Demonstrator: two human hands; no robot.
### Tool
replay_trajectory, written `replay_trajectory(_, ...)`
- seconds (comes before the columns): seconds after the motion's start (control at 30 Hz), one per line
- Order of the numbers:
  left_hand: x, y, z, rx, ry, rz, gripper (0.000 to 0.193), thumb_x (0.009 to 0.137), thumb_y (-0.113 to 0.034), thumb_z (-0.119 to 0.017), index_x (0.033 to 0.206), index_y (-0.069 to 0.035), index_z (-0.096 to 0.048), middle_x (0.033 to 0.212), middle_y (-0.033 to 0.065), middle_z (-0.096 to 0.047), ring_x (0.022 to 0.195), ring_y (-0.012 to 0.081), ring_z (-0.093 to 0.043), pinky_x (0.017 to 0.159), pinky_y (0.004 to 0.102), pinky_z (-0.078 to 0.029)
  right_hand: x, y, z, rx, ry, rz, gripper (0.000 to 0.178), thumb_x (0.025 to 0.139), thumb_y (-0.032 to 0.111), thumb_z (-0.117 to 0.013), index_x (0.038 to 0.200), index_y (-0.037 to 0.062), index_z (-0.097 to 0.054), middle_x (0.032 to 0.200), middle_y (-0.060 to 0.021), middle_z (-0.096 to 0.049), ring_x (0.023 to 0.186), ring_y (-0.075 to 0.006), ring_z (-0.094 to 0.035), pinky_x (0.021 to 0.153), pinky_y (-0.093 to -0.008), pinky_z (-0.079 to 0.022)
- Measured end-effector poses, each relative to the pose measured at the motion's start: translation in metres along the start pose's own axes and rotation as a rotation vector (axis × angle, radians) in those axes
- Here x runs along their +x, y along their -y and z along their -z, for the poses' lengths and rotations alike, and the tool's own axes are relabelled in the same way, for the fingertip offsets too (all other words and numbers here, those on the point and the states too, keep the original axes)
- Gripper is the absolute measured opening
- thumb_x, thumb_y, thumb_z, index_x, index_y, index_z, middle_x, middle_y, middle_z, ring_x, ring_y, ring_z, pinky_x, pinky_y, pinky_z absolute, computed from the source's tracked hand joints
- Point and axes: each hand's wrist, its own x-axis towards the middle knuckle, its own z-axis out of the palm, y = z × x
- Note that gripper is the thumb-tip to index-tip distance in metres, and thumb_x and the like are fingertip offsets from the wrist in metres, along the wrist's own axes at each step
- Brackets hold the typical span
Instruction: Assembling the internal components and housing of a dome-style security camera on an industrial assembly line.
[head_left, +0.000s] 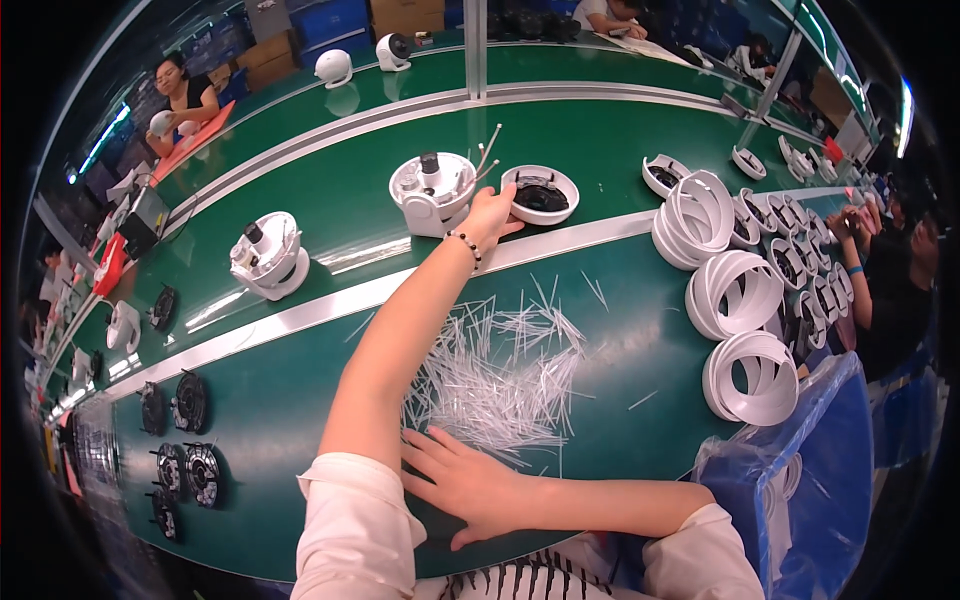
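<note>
Here, left hand (490, 215) half-closed on white dish (546, 217) with black part (540, 198) inside, right hand (477, 488) splayed, empty.

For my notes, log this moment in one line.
Left hand: holding white round housing | Right hand: on green workbench | Nearby: white strips

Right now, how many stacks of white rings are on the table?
3, lined up at right: the far stack, the middle stack, and the near stack beside the blue bin.
</note>
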Motion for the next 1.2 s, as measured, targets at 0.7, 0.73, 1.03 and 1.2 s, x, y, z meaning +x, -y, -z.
replay_trajectory(0.7,-0.331,-0.097,0.049,-0.573,0.726,-0.119,0.069,0.086,-0.052,-0.02,0.134,-0.003,-0.009,0.136,0.0273,-0.009,0.126,0.0413,-0.007,0.098,0.0564,-0.016,0.024,0.026,0.002,-0.342,0.301,0.089,0.086,0.046,0.027,-0.071,0.12,-0.0006,-0.038,0.115,-0.0162,-0.042,0.109,-0.0297,-0.04,0.101,-0.0531,-0.011)
replay_trajectory(0.73,-0.333,-0.097,0.05,-0.572,0.734,-0.12,0.069,0.086,-0.052,-0.02,0.134,-0.003,-0.009,0.136,0.0273,-0.009,0.126,0.0413,-0.007,0.098,0.0564,-0.016,0.025,0.03,0.002,-0.458,0.251,0.133,0.076,0.047,0.025,-0.069,0.114,-0.0009,-0.043,0.107,-0.014,-0.045,0.103,-0.028,-0.043,0.101,-0.0519,-0.014)
replay_trajectory(1.03,-0.298,-0.086,0.047,-0.115,0.472,-0.496,0.056,0.079,-0.002,-0.046,0.13,-0.003,-0.022,0.126,0.0221,-0.035,0.12,0.0292,-0.034,0.096,0.0377,-0.034,-0.008,0.001,0.079,-0.809,-0.198,0.224,0.019,0.065,0.015,-0.051,0.079,0.0027,-0.05,0.075,-0.0055,-0.045,0.071,-0.0181,-0.048,0.064,-0.03,-0.04)
replay_trajectory(1.2,-0.276,-0.082,0.021,0.144,0.51,-0.598,0.065,0.075,0.007,-0.042,0.133,-0.006,-0.015,0.126,0.0214,-0.036,0.121,0.0284,-0.033,0.096,0.0364,-0.034,-0.061,-0.052,0.138,-0.936,-0.202,0.06,0.025,0.064,0.014,-0.052,0.086,0.0019,-0.053,0.085,-0.0089,-0.05,0.076,-0.0212,-0.051,0.069,-0.0321,-0.042)
